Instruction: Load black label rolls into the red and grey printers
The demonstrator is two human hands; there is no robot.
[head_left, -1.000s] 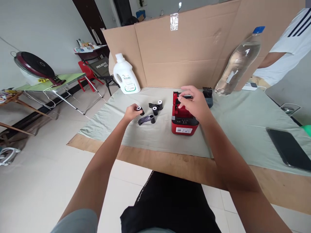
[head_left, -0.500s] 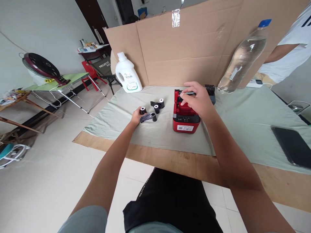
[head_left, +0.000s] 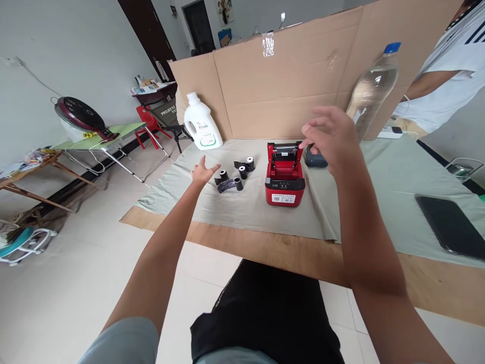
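A small red and black label printer stands on the cloth with its lid raised and its red inner bay showing. My right hand is in the air to the right of and above it, fingers apart and holding nothing. Left of the printer lie several small black ribbon rolls with white cores, some with dark film trailing. My left hand is spread just left of these rolls, apart from them and with nothing in it. A dark object beside the printer is partly hidden by my right hand.
A white detergent jug and a water bottle stand before a cardboard panel. A black phone lies at the right. Behind the panel's right end is a person in a white shirt. A wooden edge borders the cloth.
My left hand has let go of a ribbon roll and moved left, fingers spreading. My right hand has left the printer, moving up and right, so its open bay shows. The camera view has shifted slightly.
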